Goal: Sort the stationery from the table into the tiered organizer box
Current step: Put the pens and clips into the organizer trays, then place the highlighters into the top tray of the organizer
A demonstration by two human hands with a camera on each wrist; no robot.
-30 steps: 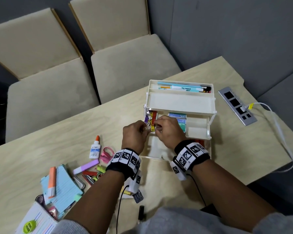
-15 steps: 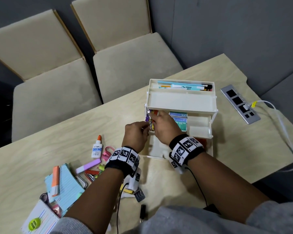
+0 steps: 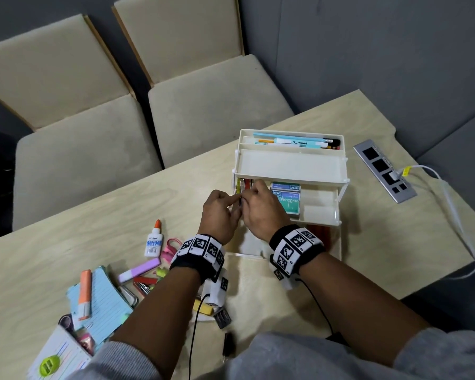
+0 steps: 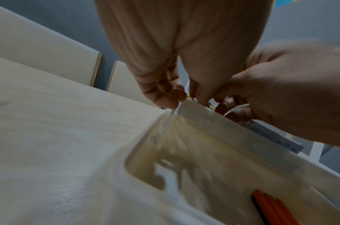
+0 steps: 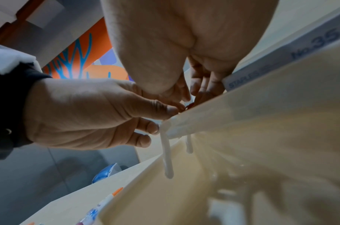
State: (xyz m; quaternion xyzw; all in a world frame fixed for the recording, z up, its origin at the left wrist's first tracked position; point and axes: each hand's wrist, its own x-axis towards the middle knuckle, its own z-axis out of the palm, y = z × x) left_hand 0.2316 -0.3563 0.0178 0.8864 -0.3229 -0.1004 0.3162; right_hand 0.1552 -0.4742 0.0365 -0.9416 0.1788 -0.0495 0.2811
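Note:
The cream tiered organizer box [image 3: 291, 167] stands open on the table, with pens [image 3: 294, 141] in the rear tier and green staple boxes [image 3: 287, 200] in the lower tray. My left hand [image 3: 221, 212] and right hand [image 3: 261, 212] meet at that tray's left end. Both pinch small coloured clips [image 3: 240, 200], mostly hidden by the fingertips. In the left wrist view my left fingertips [image 4: 165, 94] sit at the tray's corner, beside the right hand [image 4: 280, 91]. In the right wrist view my right fingers [image 5: 184, 91] dip into the end compartment, against the left hand [image 5: 97, 114]. Orange pencils [image 4: 271, 208] lie in the bottom tier.
Loose stationery lies at the front left: a glue bottle [image 3: 154, 239], a purple highlighter [image 3: 140, 270], an orange highlighter [image 3: 84, 294] on a blue notepad [image 3: 104, 303]. A power strip [image 3: 384, 171] with a white cable lies right of the box. Two chairs [image 3: 203, 105] stand behind the table.
Both hands have edged forward to the tray's left end. The clips that showed between the hands are now mostly covered by the fingers.

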